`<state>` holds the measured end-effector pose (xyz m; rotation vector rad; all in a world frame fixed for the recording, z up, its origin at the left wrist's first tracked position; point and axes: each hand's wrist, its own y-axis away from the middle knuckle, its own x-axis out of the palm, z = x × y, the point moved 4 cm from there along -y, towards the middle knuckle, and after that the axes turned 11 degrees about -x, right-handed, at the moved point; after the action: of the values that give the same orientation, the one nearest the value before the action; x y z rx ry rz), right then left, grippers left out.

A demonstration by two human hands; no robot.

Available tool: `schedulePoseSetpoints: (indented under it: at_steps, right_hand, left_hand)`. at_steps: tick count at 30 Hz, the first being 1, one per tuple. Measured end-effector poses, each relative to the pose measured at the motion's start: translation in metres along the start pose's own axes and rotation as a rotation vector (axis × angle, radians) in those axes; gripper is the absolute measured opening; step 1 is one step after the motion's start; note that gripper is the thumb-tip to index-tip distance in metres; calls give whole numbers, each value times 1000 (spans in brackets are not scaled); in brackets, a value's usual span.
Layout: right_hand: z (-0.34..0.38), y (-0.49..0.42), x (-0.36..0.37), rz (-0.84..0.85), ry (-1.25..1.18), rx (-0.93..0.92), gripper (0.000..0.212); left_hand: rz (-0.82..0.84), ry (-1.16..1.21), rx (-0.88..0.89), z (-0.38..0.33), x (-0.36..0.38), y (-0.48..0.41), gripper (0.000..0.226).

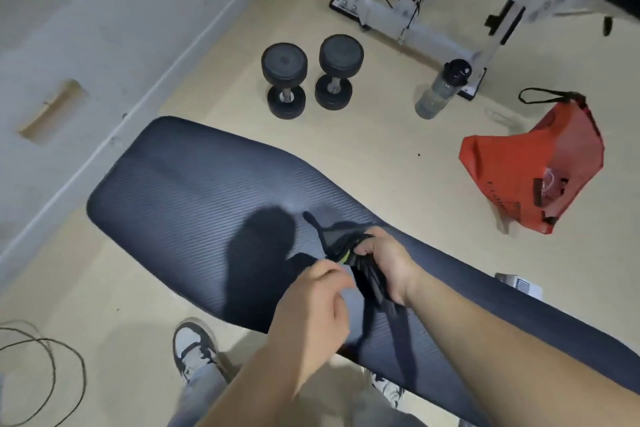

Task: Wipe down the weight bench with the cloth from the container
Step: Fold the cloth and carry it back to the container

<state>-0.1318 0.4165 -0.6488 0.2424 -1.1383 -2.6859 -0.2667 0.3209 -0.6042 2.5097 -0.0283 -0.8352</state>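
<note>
One long, dark blue-grey, ribbed padded worktop [194, 184] ran diagonally across the view, its surface bare apart from the shadows on it and the item held over its near half. Beyond it stood a grey steel cable-machine frame [381, 7], well apart from the work area.

A red, soft-sided bag [512, 163] lay slumped on the floor at the far side of the worktop with its mouth open. This was judged to be the container, set within reach but off the surface to be wiped. A pair of black round-headed dumbbells [284, 62] and a clear plastic bottle with a black cap [440, 90] stood on the floor near the frame.

The right hand [388, 263] was curled round a black fabric bundle with a yellow-green accent [363, 272], gripping it just above the worktop. The left hand [315, 302] pinched the bundle's near edge with thumb and fingertips. This two-handed hold was judged to serve unfolding or separating the fabric before wiping. A dark strap [398, 340] hung from the bundle. Whether the bundle was the cloth itself or a pouch holding it could not be determined.
</note>
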Motion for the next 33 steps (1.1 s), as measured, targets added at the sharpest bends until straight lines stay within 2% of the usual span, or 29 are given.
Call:
schedulePoseSetpoints:
  at_steps: [3, 5, 7, 10, 12, 13, 15, 19, 22, 24, 26, 28, 33]
  right_hand:
    - [25, 68, -44, -160, -241, 148, 15]
    - [62, 115, -63, -181, -440, 173, 34]
    - [105, 161, -82, -174, -576, 103, 41]
    - [169, 232, -107, -140, -731, -69, 58]
    - [198, 275, -123, -114, -837, -130, 56]
    - [211, 297, -129, -117, -883, -154, 52]
    - [231, 340, -140, -120, -982, -227, 46]
    - [238, 419, -145, -198, -1104, -360, 41]
    - [224, 467, -147, -259, -1160, -411, 44]
    - [204, 495, -155, -320, -1167, -428, 44]
    - [177, 521, -168, -376, -1188, -428, 44]
    - [143, 547, -184, -464, -1172, -420, 45]
    - [48, 610, -221, -690, -1159, -404, 39]
  left_hand:
    - [105, -16, -70, -61, -31, 36, 32]
    - [104, -26, -122, -103, -56, 59, 30]
    - [123, -5, -156, -144, -79, 81, 24]
    - [133, 150, -234, -197, -112, 115, 18]
    - [127, 306, -319, -225, -132, 131, 12]
    - [147, 374, -354, -237, -141, 135, 18]
    - [295, 494, -409, -262, -153, 139, 42]
    - [692, 888, -555, -316, -151, 163, 45]
    - [1035, 992, -496, -354, -137, 194, 67]
    - [1114, 963, -392, -374, -128, 212, 66]
    - [1041, 805, -269, -392, -119, 224, 52]
    - [1068, 636, -162, -412, -103, 247, 48]
    - [1085, 368, -75, -451, -20, 326, 26]
